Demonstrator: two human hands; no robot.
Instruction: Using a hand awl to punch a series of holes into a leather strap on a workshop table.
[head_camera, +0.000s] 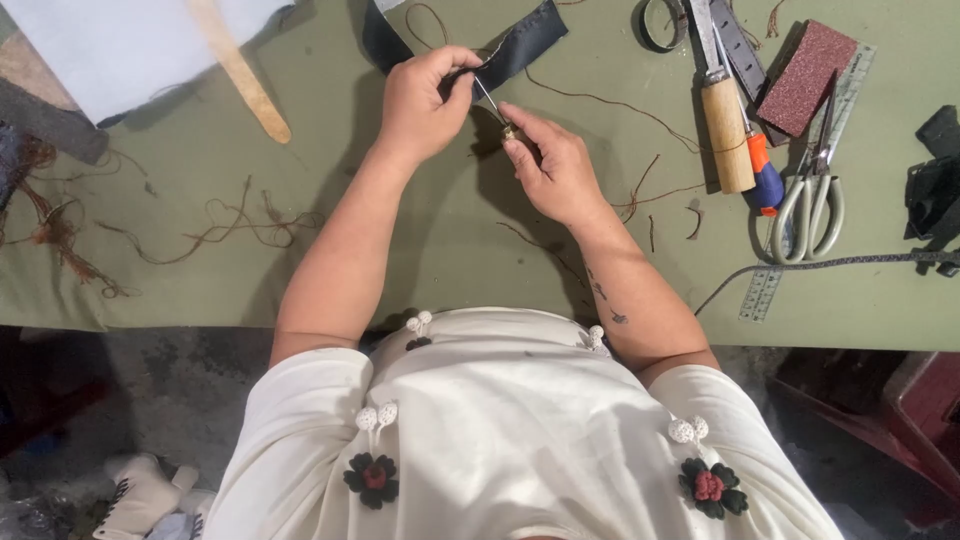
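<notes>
1. While the person leans over the green-covered table (400, 250), the left hand (425, 100) is closed in a pinch on the edge of a dark strap (515, 50) of leather or fabric, thumb and fingertips pressed together near its lower end.
2. The right hand (550, 165) is closed around the handle end of a thin metal awl (492, 105), whose slim shaft slants up and to the left until its tip meets the strap just beside the left thumb.
3. The strap lies at the far side of the table, running diagonally from the left hand up toward the top edge of the view, with a second dark band going off to the upper left behind the hand.
4. To the right, well apart from the hands, lie a wooden-handled tool (725, 125), an orange-and-blue-handled tool (763, 175), a reddish-brown sanding block (806, 75), pale-handled scissors (810, 205) and a clear ruler (765, 290).
5. A dark braided cord (850, 262) crosses the table's right side, below the scissors.
6. To the upper left lie a flat wooden stick (245, 80) and a pale sheet (120, 45).
7. Loose brown threads (230, 230) are scattered over the left of the table.
</notes>
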